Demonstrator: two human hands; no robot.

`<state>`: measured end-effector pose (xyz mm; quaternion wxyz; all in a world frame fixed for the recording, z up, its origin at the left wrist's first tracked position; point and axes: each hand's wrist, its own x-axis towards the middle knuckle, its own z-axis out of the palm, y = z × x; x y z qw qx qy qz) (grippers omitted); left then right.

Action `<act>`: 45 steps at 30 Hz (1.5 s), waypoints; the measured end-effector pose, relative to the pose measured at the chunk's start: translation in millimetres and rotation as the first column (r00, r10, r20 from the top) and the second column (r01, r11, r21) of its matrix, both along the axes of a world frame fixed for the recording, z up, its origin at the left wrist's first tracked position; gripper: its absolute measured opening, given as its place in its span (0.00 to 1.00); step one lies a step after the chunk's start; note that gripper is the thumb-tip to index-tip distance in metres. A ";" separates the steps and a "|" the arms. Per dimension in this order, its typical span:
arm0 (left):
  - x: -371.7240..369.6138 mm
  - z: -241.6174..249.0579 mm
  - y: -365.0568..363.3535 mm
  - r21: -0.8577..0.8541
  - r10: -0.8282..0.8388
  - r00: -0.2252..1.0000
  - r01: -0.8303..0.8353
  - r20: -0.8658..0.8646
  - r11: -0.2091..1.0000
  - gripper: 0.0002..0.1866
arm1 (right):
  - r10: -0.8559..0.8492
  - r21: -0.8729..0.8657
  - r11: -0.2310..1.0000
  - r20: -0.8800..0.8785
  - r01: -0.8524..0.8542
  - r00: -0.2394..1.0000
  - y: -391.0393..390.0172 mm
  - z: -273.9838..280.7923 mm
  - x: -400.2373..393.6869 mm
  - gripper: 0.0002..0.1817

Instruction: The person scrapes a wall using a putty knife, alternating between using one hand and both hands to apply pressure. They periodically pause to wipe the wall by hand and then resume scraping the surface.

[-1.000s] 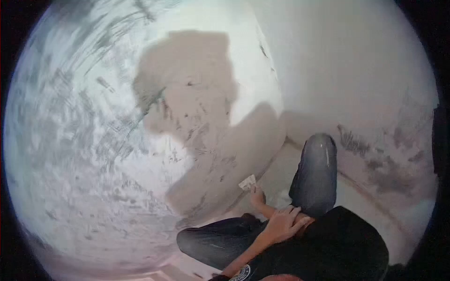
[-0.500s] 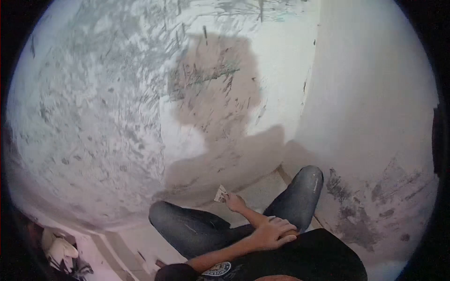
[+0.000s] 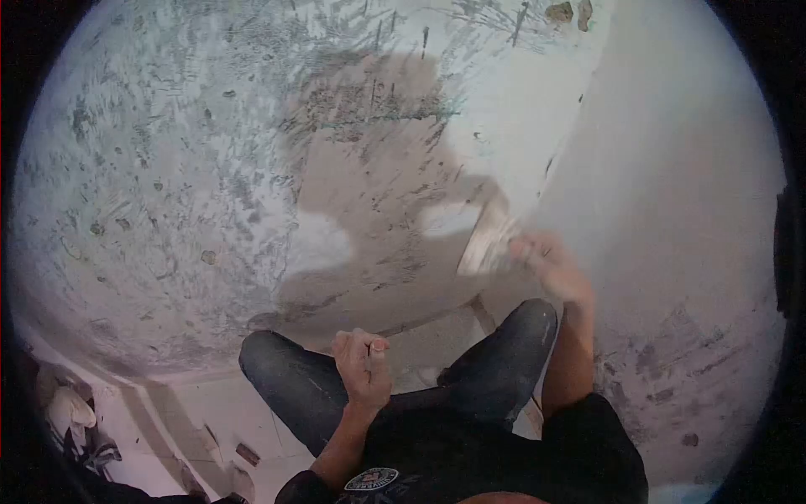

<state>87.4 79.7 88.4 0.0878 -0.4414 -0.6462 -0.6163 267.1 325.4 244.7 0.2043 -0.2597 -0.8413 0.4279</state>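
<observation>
- Pile of cloth and a pale item point(image 3: 71, 412), 8 o'clock, low at the edge; details too dark to tell.
- Patchy wall point(image 3: 168, 185), 10 o'clock, grey-white, scuffed, small pits.
- Small brown piece point(image 3: 248, 454), 7 o'clock, lying on the pale floor point(image 3: 201, 388).
- Left knee point(image 3: 269, 349), 8 o'clock, bent, in dark jeans.
- Left hand point(image 3: 365, 365), between 6 and 7 o'clock, just above the lap, fingers curled in toward the thumb; can't tell if anything small is inside.
- Round badge point(image 3: 372, 479), 6 o'clock, on the black shirt point(image 3: 470, 449).
- Flat pale tool point(image 3: 485, 244), 3 o'clock, tilted, in front of the wall's shadowed part; contact with wall can't be told.
- Right knee point(image 3: 537, 323), 4 o'clock, bent, below the tool.
- Right hand point(image 3: 550, 265), 3 o'clock, blurred, pinching the tool at its right side.
- Smooth side wall point(image 3: 688, 210), 3 o'clock, dark stains lower down, 4 o'clock.
</observation>
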 end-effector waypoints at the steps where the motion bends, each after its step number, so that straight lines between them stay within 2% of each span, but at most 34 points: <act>1: 1.7 -4.0 0.2 0.006 -0.036 0.998 0.036 0.042 0.999 0.12 | -0.278 -0.026 0.961 -0.111 0.277 0.954 13.1 15.3 2.2 0.25; 2: 6.8 -7.5 -1.0 -0.001 -0.059 0.997 0.059 0.047 0.998 0.12 | -0.301 -0.031 0.954 -0.104 0.300 0.948 30.1 4.4 0.8 0.25; 3: 10.7 -10.5 -1.5 -0.029 -0.072 0.996 0.073 0.045 0.997 0.14 | -0.386 0.249 0.886 -0.070 0.390 0.920 55.4 -23.7 -3.1 0.24; 4: 12.2 -12.0 0.8 -0.047 -0.080 0.996 0.082 0.036 0.996 0.16 | -0.467 0.515 0.742 -0.064 0.430 0.882 70.5 -40.1 -5.1 0.23; 5: 16.6 -15.5 -2.2 -0.049 -0.096 0.995 0.097 0.031 0.994 0.16 | -0.369 0.351 0.898 0.271 0.266 0.889 56.9 -51.5 -10.6 0.25; 6: 21.0 -18.8 -3.9 -0.060 -0.130 0.991 0.131 0.013 0.990 0.17 | -0.174 0.191 0.978 0.538 0.082 0.825 35.7 -60.9 -17.9 0.24; 7: 20.9 -19.6 2.3 -0.050 -0.149 0.989 0.149 -0.007 0.988 0.18 | -0.108 0.455 0.872 0.539 -0.180 0.835 18.5 -99.9 -13.7 0.24; 8: 22.8 -17.1 5.3 -0.012 -0.162 0.987 0.162 -0.006 0.987 0.19 | 0.255 0.269 0.851 0.538 -0.451 0.803 30.8 -148.7 -11.4 0.24; 9: 24.7 -19.4 6.6 -0.013 -0.152 0.988 0.152 0.010 0.988 0.19 | 0.376 0.004 0.888 0.570 -0.460 0.731 8.6 -127.5 -19.2 0.23; 10: 25.6 -22.1 7.0 -0.036 -0.187 0.982 0.188 0.031 0.981 0.19 | 0.496 -0.265 0.866 0.563 -0.424 0.661 -18.6 -101.8 -26.6 0.23; 11: 25.1 -23.9 8.1 -0.065 -0.231 0.972 0.233 0.045 0.970 0.20 | 0.500 -0.279 0.865 0.561 -0.418 0.659 -20.9 -96.3 -25.6 0.23; 13: 23.9 -27.6 8.0 -0.084 -0.260 0.965 0.262 0.034 0.961 0.20 | 0.438 -0.314 0.886 0.324 -0.341 0.839 -19.5 -94.7 -23.7 0.21; 15: 18.1 -29.9 8.3 -0.111 -0.294 0.956 0.293 0.005 0.950 0.20 | 0.412 -0.362 0.886 0.324 -0.290 0.852 -2.6 -123.0 -25.1 0.20; 17: 16.2 -33.4 7.2 -0.126 -0.289 0.957 0.291 0.029 0.949 0.20 | 0.428 -0.242 0.895 0.227 -0.375 0.875 -12.0 -140.7 -32.9 0.21; 18: 14.9 -34.8 5.2 -0.146 -0.300 0.954 0.300 0.026 0.943 0.20 | 0.457 -0.294 0.884 0.391 -0.363 0.799 -21.9 -132.4 -35.3 0.23; 19: 13.1 -35.7 5.2 -0.143 -0.277 0.961 0.277 0.024 0.950 0.19 | 0.458 -0.303 0.882 0.378 -0.360 0.804 -25.2 -138.1 -38.0 0.23; 21: 10.5 -35.5 3.1 -0.155 -0.256 0.966 0.258 0.032 0.954 0.19 | 0.555 -0.289 0.830 0.514 -0.476 0.655 -36.2 -151.5 -37.0 0.25; 22: 9.2 -33.1 3.3 -0.158 -0.241 0.970 0.245 0.045 0.957 0.19 | 0.552 -0.198 0.833 0.362 -0.517 0.751 -30.7 -164.7 -27.6 0.23; 24: 6.9 -46.5 -1.4 -0.144 -0.234 0.962 0.253 0.139 0.957 0.18 | 0.432 -0.264 0.891 0.240 -0.370 0.869 -24.3 -91.5 -17.3 0.20; 26: 5.8 -37.8 -1.7 -0.146 -0.210 0.970 0.227 0.120 0.963 0.18 | 0.076 -0.255 0.964 0.006 -0.072 0.997 -20.5 -52.5 7.9 0.17; 27: 4.6 -34.0 -0.9 -0.144 -0.189 0.978 0.201 0.093 0.969 0.17 | -0.161 -0.172 0.975 -0.108 0.141 0.981 -11.6 -49.1 11.6 0.15; 28: 3.8 -35.8 -1.7 -0.131 -0.186 0.978 0.197 0.094 0.972 0.18 | -0.438 -0.527 0.811 -0.255 0.256 0.862 -12.2 -40.6 22.3 0.18; 29: 3.0 -36.2 -0.9 -0.131 -0.174 0.979 0.187 0.101 0.974 0.18 | -0.428 -0.526 0.813 -0.249 0.250 0.869 -3.6 -58.3 22.9 0.18; 30: 4.2 -36.2 -0.2 -0.082 -0.162 0.982 0.171 0.101 0.982 0.18 | -0.148 0.408 0.890 -0.164 0.204 0.975 13.0 -90.4 25.6 0.14; 31: 4.3 -35.9 -0.3 -0.036 -0.163 0.982 0.167 0.093 0.985 0.19 | -0.048 0.973 0.210 0.112 -0.099 0.993 19.3 -109.2 28.6 0.12; 32: 4.5 -35.2 -1.9 -0.033 -0.159 0.982 0.163 0.106 0.986 0.19 | 0.084 0.394 0.909 0.146 -0.137 0.986 -26.7 -77.0 -7.5 0.15; 34: 5.5 -32.9 -3.7 -0.013 -0.177 0.978 0.179 0.107 0.984 0.19 | 0.250 0.102 0.929 0.536 -0.356 0.806 -33.8 -121.8 -33.1 0.18; 36: 5.3 -32.2 -7.2 0.010 -0.192 0.976 0.192 0.101 0.981 0.18 | -0.145 0.299 0.953 0.559 -0.035 0.816 17.1 -189.0 -24.7 0.24; 37: 4.8 -32.3 -10.1 0.013 -0.205 0.976 0.204 0.080 0.979 0.18 | -0.397 0.358 0.893 0.334 0.274 0.855 26.7 -170.9 -15.0 0.24; 38: 3.3 -31.8 -11.8 0.015 -0.215 0.975 0.215 0.058 0.977 0.17 | -0.619 0.331 0.758 0.091 0.562 0.780 31.6 -142.3 -7.4 0.25; 40: -2.1 -39.4 -9.7 0.019 -0.218 0.975 0.217 0.051 0.976 0.17 | -0.747 -0.051 0.659 -0.162 0.750 0.645 34.1 -98.7 4.6 0.20; 41: -4.9 -46.8 -8.2 0.023 -0.229 0.972 0.228 0.052 0.973 0.16 | -0.757 -0.067 0.649 -0.162 0.758 0.633 22.4 -86.5 5.9 0.20; 43: -8.6 -50.9 2.5 -0.031 -0.267 0.963 0.268 0.030 0.963 0.12 | -0.505 -0.131 0.863 -0.254 0.488 0.825 -9.3 -78.8 -5.3 0.19; 45: -5.8 -27.9 28.6 -0.076 -0.175 0.951 0.161 -0.255 0.984 0.09 | -0.288 -0.343 0.922 -0.290 0.182 0.913 -38.6 -98.6 -27.1 0.19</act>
